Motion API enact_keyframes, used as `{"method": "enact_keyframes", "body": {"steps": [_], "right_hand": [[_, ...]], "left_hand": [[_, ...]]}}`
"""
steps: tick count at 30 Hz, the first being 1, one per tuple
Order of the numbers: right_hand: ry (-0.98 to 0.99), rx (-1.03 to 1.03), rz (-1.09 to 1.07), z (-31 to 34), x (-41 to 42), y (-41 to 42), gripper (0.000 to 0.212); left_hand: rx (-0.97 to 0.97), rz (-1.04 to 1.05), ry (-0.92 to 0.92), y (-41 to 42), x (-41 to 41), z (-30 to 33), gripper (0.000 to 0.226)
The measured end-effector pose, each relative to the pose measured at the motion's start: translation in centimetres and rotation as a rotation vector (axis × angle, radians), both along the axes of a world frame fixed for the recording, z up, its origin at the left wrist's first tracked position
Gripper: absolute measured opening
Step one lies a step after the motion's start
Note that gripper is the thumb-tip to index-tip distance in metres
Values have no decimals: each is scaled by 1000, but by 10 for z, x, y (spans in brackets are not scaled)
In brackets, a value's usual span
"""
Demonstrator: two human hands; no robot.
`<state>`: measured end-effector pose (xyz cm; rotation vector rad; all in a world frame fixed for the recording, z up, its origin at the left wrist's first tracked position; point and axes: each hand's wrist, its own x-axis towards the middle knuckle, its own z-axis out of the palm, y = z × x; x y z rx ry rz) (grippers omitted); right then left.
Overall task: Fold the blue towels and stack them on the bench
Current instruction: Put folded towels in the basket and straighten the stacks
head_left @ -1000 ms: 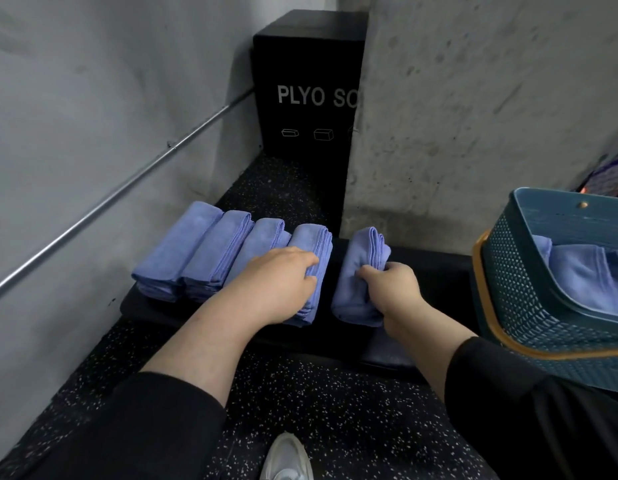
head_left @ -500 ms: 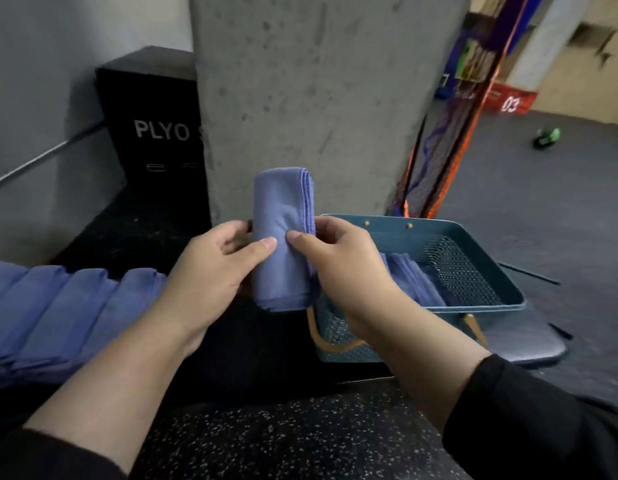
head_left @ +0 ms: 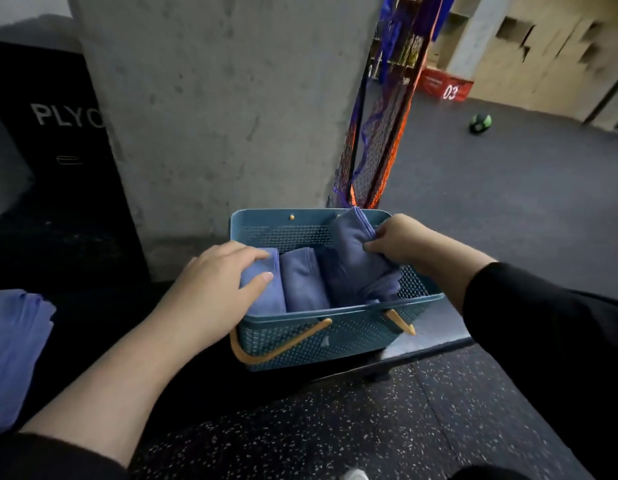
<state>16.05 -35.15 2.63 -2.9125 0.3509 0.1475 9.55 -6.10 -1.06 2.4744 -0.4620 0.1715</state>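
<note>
- A concrete pillar [head_left: 224, 116] rises just behind the desk [head_left: 428, 344], with a black plyo box [head_left: 54, 140] to its left and orange-and-purple netting [head_left: 373, 147] at its right edge.
- A teal perforated basket [head_left: 335, 337] with tan handles sits on the desk and holds three folded blue towels standing side by side.
- More folded blue towels [head_left: 13, 348] lie on the desk at the far left, well apart from the basket.
- The left hand [head_left: 217, 289] reaches into the basket, its fingers and thumb curled round the leftmost towel [head_left: 266, 296].
- The right hand [head_left: 401, 240] pinches the rightmost towel [head_left: 349, 258], whose top edge stands above the basket rim.
- The middle towel [head_left: 302, 282] stands untouched between them.
- A green ball [head_left: 479, 123] rests on the floor far behind.
</note>
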Motion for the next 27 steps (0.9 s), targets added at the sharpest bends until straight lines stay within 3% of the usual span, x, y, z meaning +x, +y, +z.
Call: {"method": "enact_keyframes", "body": {"steps": [7, 12, 13, 15, 18, 23, 27], "right_hand": [[163, -320, 32, -27, 4, 1, 38], [-250, -370, 259, -33, 4, -22, 18], [-235, -350, 347, -30, 5, -23, 24], [-3, -347, 457, -24, 4, -21, 47], [290, -454, 487, -23, 4, -24, 70], [294, -562, 558, -26, 5, -27, 75], [128, -442, 487, -17, -2, -10, 62]], "left_hand": [[-44, -3, -56, 1, 8, -5, 29], [-53, -10, -66, 2, 10, -6, 30], [-55, -11, -69, 2, 10, -7, 30], [-55, -13, -70, 1, 9, -7, 30], [-47, -21, -72, 3, 9, -7, 29], [-45, -39, -77, 4, 10, -9, 30], [-84, -45, -93, 8, 9, -8, 29]]}}
